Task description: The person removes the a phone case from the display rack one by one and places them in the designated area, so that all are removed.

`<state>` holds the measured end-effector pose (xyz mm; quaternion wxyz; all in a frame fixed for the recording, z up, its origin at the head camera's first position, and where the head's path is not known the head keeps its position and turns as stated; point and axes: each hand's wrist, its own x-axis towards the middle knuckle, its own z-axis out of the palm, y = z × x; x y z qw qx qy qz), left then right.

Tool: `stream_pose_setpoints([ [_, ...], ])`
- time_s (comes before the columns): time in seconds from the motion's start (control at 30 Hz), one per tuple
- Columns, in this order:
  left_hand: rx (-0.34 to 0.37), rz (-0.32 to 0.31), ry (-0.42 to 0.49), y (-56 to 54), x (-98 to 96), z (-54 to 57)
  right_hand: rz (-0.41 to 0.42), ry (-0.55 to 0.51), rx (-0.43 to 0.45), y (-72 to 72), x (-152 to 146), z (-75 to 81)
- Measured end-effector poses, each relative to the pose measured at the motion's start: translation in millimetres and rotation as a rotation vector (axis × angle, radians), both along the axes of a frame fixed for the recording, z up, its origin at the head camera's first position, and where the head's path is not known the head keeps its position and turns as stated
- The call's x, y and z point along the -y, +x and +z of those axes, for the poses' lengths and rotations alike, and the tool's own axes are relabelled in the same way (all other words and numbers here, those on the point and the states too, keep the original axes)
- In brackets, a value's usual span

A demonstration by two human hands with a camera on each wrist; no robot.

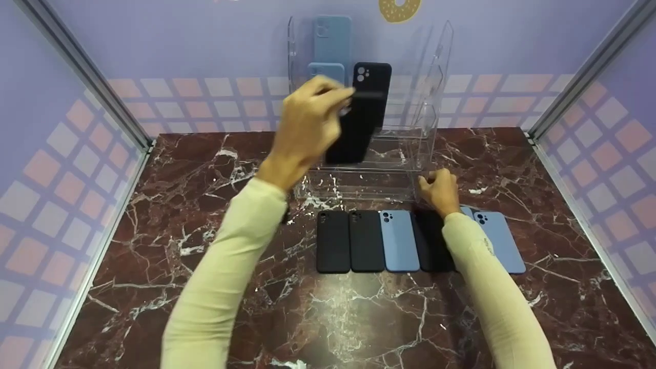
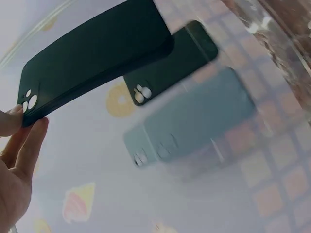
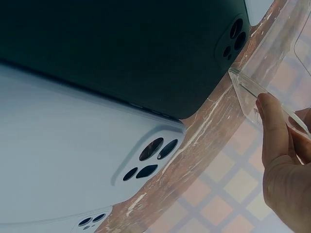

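Note:
My left hand (image 1: 310,120) pinches a black phone case (image 1: 351,136) by its camera end, raised in front of a clear acrylic stand (image 1: 435,115). The left wrist view shows thumb and fingers at the camera holes of this held case (image 2: 97,58). Behind it, another black phone case (image 2: 170,65) and a blue phone case (image 2: 194,116) stand in the rack. Low at the stand's front right corner, my right hand (image 1: 442,192) grips its clear edge. In the right wrist view, the thumb and fingers of that hand (image 3: 286,165) close on the transparent panel (image 3: 248,92).
On the marbled table (image 1: 359,318), black and blue phone cases lie in a row, from a black case (image 1: 333,246) at left to a blue case (image 1: 501,243) at right. My right forearm covers part of the row. Patterned walls (image 1: 51,169) enclose the table.

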<state>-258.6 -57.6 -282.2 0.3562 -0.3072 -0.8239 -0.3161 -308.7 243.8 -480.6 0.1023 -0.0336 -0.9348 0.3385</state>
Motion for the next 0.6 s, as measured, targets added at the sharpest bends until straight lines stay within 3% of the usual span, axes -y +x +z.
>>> stream_pose_setpoints([
  [0.13,0.112,0.036,0.020,8.0,29.7,-19.6,0.000,-0.004,0.015,0.1,-2,-0.3],
  [0.3,0.329,0.117,0.013,16.0,66.0,-47.7,-0.002,-0.012,0.017,-0.3,-2,-1.1],
  [0.6,0.636,0.271,-0.097,14.1,106.5,-111.0,-0.009,-0.013,0.010,-1.2,-2,-2.6],
])
